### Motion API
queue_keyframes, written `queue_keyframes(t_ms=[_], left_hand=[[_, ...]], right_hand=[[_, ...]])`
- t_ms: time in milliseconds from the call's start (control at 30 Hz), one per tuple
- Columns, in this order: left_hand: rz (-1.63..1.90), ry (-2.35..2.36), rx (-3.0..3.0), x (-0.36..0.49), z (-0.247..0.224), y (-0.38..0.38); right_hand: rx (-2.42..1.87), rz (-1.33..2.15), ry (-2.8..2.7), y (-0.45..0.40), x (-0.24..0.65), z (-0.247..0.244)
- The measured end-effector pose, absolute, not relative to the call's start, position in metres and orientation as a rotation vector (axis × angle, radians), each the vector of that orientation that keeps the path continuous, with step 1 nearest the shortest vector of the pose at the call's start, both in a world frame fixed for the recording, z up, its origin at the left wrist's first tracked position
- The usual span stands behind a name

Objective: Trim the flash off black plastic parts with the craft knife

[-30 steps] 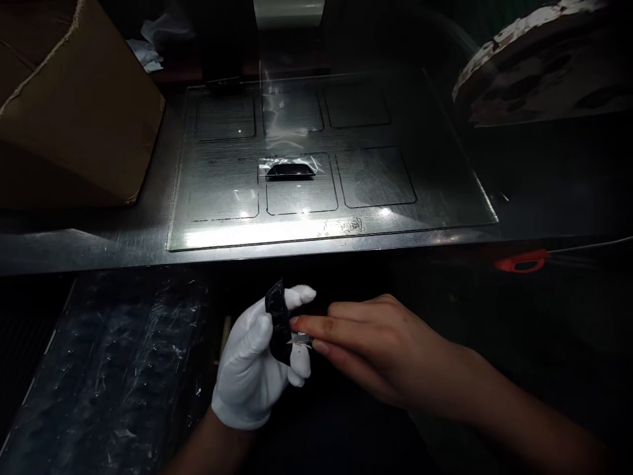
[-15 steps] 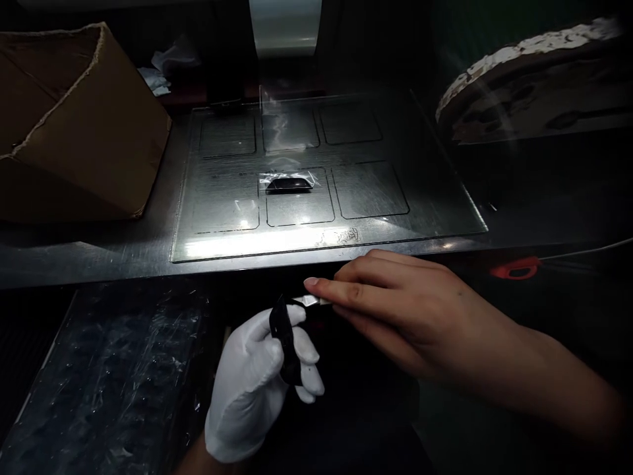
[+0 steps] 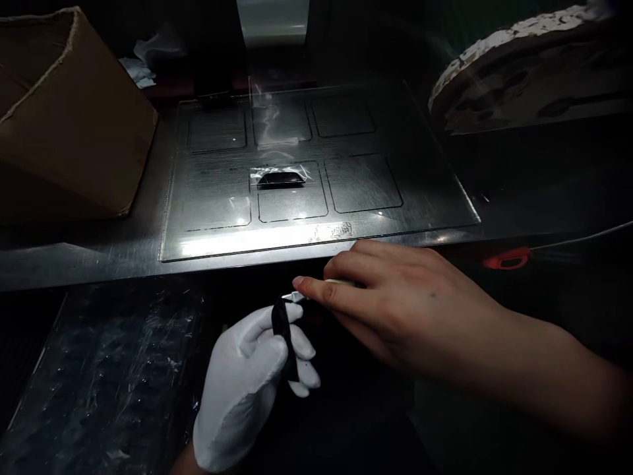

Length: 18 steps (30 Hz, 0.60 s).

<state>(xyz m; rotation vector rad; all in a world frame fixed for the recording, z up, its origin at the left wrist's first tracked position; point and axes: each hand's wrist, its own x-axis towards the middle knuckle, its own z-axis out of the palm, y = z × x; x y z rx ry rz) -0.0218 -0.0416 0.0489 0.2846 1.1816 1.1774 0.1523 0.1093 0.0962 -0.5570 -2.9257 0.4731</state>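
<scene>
My left hand (image 3: 242,389), in a white glove, grips a small black plastic piece (image 3: 281,323) upright between thumb and fingers. Bare, my right hand (image 3: 390,303) is closed around a craft knife (image 3: 293,297) with a pale handle, mostly hidden by the fingers. Its bright blade points left and meets the top end of the black piece; whether it cuts in, I cannot tell. Beyond the hands, another black piece (image 3: 283,179) with clear film around it lies on a glass sheet (image 3: 366,145) marked with dark rounded squares.
A cardboard box (image 3: 99,132) stands at the left of the metal bench (image 3: 74,260). Below the bench edge lies a plastic-wrapped tray (image 3: 109,369). To the right are a red loop (image 3: 507,259) on a white cord and a large pale-rimmed round object (image 3: 514,79).
The black piece in my left hand has turned to a narrower view. The knife's tip has come down onto its upper end. The whole scene has shifted slightly left and up.
</scene>
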Motion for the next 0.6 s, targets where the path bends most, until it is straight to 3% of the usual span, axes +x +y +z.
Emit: queue_keyframes(t_ms=[600], left_hand=[[1.156,0.893,0.230,-0.030,0.036,-0.043]], right_hand=[[-0.390,0.319,-3.047,0.122,0.147,0.114]])
